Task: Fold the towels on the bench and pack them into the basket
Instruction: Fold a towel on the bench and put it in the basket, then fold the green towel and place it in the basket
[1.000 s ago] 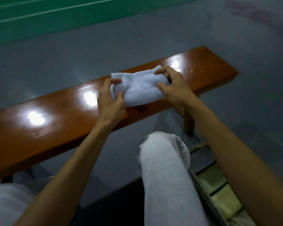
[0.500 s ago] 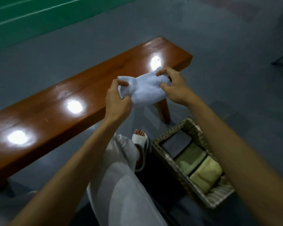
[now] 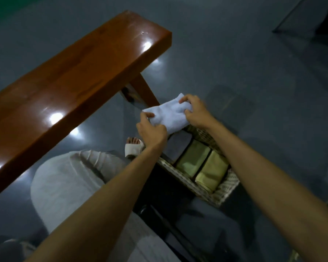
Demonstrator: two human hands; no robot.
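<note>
Towel [image 3: 169, 116], pale and folded into a small thick packet, is held in the air between both hands, off the table [image 3: 74, 87] and just over the far end of the basket [image 3: 225, 190]. The left hand [image 3: 151, 132] pinches its near left corner, thumb on top and fingers [image 3: 160, 127] curled underneath. The right hand [image 3: 197, 112] grips the far right edge, its fingers bent over the top of the fold and the thumb pressed against the side.

Four towels show in all: the one in the hands and three in the basket. There is one basket, a woven rectangular one, standing on the grey floor [image 3: 254, 91] just beside the table's right end, near its slanted leg. Inside it the three folded towels lie side by side in a row: a grey towel [image 3: 178, 146] at the far end, partly under the held packet, a green towel [image 3: 193, 159] in the middle, and a yellow-green towel [image 3: 212, 171] at the near end. They touch one another.

The table is one long piece of glossy brown wood with bright spots of light on its top. A light trouser knee [image 3: 64, 182] and a foot in a white sandal [image 3: 133, 147] sit between the table and the basket.
</note>
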